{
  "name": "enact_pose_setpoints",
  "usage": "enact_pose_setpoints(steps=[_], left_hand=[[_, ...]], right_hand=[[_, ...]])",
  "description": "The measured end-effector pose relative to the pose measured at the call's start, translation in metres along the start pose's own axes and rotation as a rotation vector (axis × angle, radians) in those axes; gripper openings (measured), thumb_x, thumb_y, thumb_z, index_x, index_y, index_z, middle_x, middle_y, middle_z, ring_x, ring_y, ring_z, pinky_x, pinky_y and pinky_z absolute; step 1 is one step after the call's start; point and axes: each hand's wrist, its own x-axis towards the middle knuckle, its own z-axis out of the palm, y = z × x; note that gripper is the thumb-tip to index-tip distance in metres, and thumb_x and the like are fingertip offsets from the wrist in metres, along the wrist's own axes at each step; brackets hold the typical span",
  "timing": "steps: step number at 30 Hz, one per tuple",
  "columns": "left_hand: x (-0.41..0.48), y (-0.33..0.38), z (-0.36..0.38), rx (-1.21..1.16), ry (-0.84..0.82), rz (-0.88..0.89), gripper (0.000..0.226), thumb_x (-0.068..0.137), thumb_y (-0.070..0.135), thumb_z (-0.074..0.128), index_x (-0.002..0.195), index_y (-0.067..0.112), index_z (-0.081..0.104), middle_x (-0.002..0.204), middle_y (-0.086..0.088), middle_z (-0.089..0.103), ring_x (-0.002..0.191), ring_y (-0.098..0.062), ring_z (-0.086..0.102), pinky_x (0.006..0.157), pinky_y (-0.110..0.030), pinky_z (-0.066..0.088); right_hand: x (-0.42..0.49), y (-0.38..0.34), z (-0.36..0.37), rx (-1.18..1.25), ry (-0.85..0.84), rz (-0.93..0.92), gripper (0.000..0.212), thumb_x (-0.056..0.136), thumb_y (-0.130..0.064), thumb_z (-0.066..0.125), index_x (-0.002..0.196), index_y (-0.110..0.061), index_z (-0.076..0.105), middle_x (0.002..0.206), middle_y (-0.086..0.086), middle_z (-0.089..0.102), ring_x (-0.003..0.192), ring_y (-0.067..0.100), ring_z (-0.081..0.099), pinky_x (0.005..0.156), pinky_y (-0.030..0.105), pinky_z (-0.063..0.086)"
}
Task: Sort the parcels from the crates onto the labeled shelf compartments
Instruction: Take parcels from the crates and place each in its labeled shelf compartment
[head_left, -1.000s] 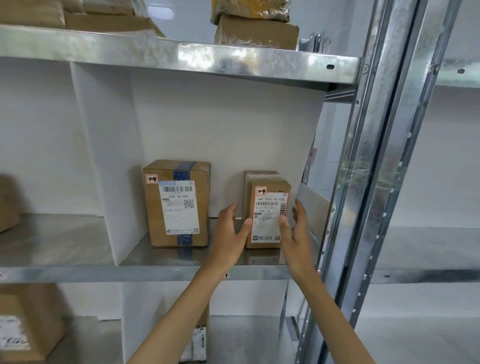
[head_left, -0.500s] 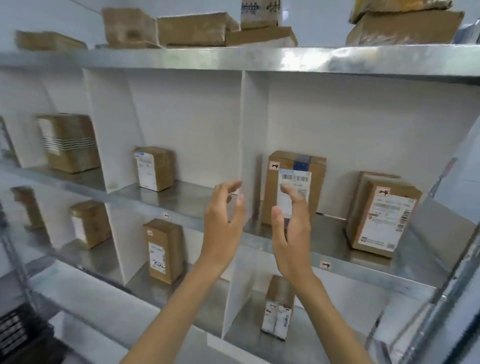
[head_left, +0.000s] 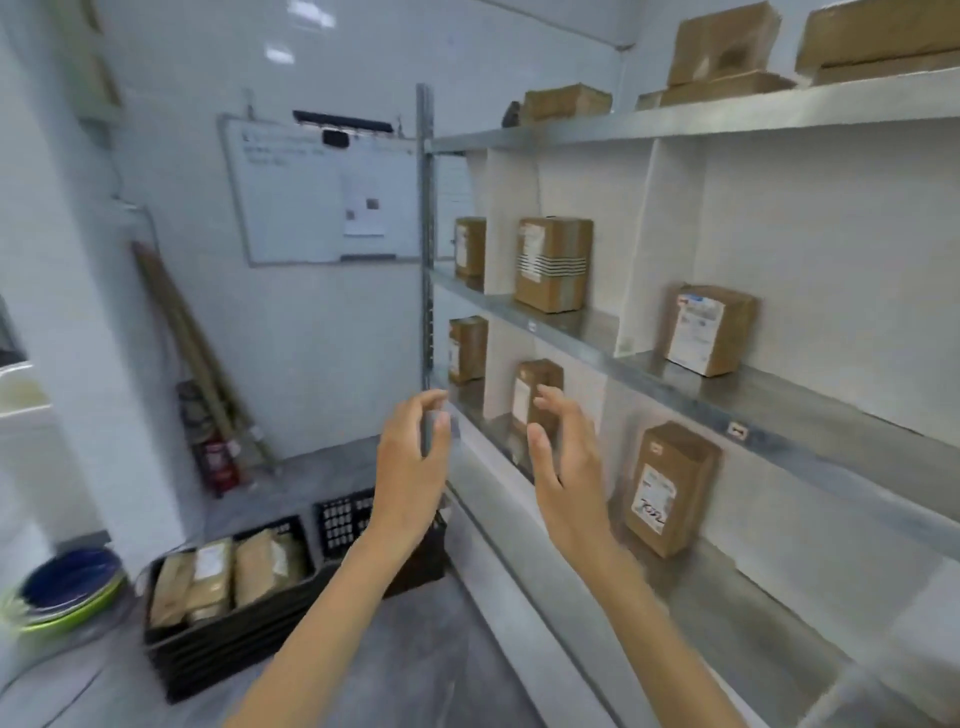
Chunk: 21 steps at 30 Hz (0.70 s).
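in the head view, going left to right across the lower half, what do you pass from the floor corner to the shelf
stack of bowls → black crate holding parcels → left hand → right hand → brown parcel with the scribbled label on the lower shelf

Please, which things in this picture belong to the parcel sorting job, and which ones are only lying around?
For the job: black crate with parcels; metal shelf; shelved boxes; left hand and right hand, both empty.
Lying about: whiteboard; stacked bowls; wooden poles leaning on the wall.
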Motion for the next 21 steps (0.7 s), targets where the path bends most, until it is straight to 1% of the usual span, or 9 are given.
enact_pose_setpoints(steps=[2,4,6,8,12,14,17,19,21], left_hand=[[-0.002,-0.026,-0.045,0.082,0.064,-0.012,0.021,0.099,0.028,0.044,0.116,0.029,0.056,0.117,0.013,0.056,0.115,-0.003,0.048,0.101,-0.026,0.037],[-0.006,-0.048,-0.087,0.135,0.122,-0.053,0.023,0.099,0.030,0.042,0.116,0.030,0.057,0.116,0.017,0.055,0.118,-0.004,0.047,0.103,-0.027,0.036],[-0.011,-0.065,-0.121,0.177,0.177,-0.100,0.023,0.099,0.029,0.041,0.114,0.029,0.057,0.114,0.017,0.055,0.118,-0.007,0.048,0.104,-0.030,0.036],[-0.014,-0.076,-0.146,0.214,0.222,-0.136,0.022,0.099,0.024,0.042,0.113,0.027,0.058,0.116,0.011,0.056,0.117,-0.011,0.049,0.103,-0.031,0.038],[-0.018,-0.094,-0.180,0.257,0.316,-0.193,0.021,0.099,0.020,0.042,0.112,0.025,0.058,0.115,0.007,0.057,0.116,-0.012,0.049,0.101,-0.028,0.037],[-0.018,-0.107,-0.191,0.276,0.359,-0.236,0.021,0.099,0.020,0.043,0.112,0.024,0.058,0.114,0.007,0.058,0.114,-0.011,0.050,0.101,-0.030,0.038],[-0.014,-0.124,-0.201,0.301,0.397,-0.276,0.020,0.098,0.018,0.044,0.111,0.024,0.058,0.112,0.007,0.059,0.111,-0.010,0.052,0.099,-0.031,0.040],[-0.004,-0.138,-0.204,0.321,0.436,-0.295,0.020,0.098,0.017,0.044,0.107,0.030,0.057,0.109,0.011,0.060,0.108,-0.010,0.054,0.095,-0.029,0.041],[0.008,-0.151,-0.203,0.338,0.476,-0.313,0.022,0.098,0.020,0.044,0.102,0.039,0.054,0.107,0.016,0.059,0.104,-0.011,0.055,0.091,-0.028,0.043]], right_hand=[[-0.003,-0.007,0.040,0.062,-0.062,0.019,0.033,0.099,-0.031,0.042,0.132,-0.023,0.046,0.125,-0.017,0.047,0.123,0.002,0.042,0.105,0.018,0.031],[-0.006,-0.014,0.075,0.108,-0.136,0.035,0.034,0.099,-0.033,0.040,0.131,-0.024,0.046,0.127,-0.013,0.049,0.124,0.004,0.042,0.106,0.026,0.033],[-0.010,-0.021,0.104,0.149,-0.203,0.040,0.039,0.095,-0.041,0.036,0.129,-0.025,0.048,0.125,-0.013,0.051,0.123,0.006,0.043,0.105,0.025,0.033],[-0.012,-0.026,0.129,0.170,-0.253,0.033,0.042,0.094,-0.044,0.035,0.128,-0.024,0.049,0.124,-0.011,0.052,0.122,0.007,0.045,0.104,0.025,0.033],[-0.008,-0.028,0.173,0.202,-0.365,0.031,0.034,0.099,-0.035,0.038,0.129,-0.024,0.050,0.124,-0.011,0.053,0.123,0.007,0.044,0.106,0.030,0.035],[-0.004,-0.026,0.193,0.233,-0.423,0.030,0.031,0.099,-0.037,0.037,0.126,-0.028,0.050,0.122,-0.015,0.052,0.123,0.004,0.043,0.105,0.028,0.035],[0.002,-0.016,0.217,0.235,-0.475,-0.001,0.025,0.099,-0.038,0.037,0.119,-0.036,0.050,0.116,-0.025,0.051,0.118,-0.003,0.042,0.099,0.017,0.031],[0.012,-0.004,0.236,0.242,-0.517,-0.002,0.023,0.100,-0.035,0.038,0.117,-0.034,0.053,0.115,-0.022,0.053,0.117,-0.002,0.043,0.097,0.014,0.030],[0.026,0.011,0.254,0.214,-0.572,-0.022,0.027,0.099,-0.035,0.038,0.119,-0.028,0.055,0.118,-0.016,0.055,0.119,0.001,0.043,0.098,0.016,0.030]])
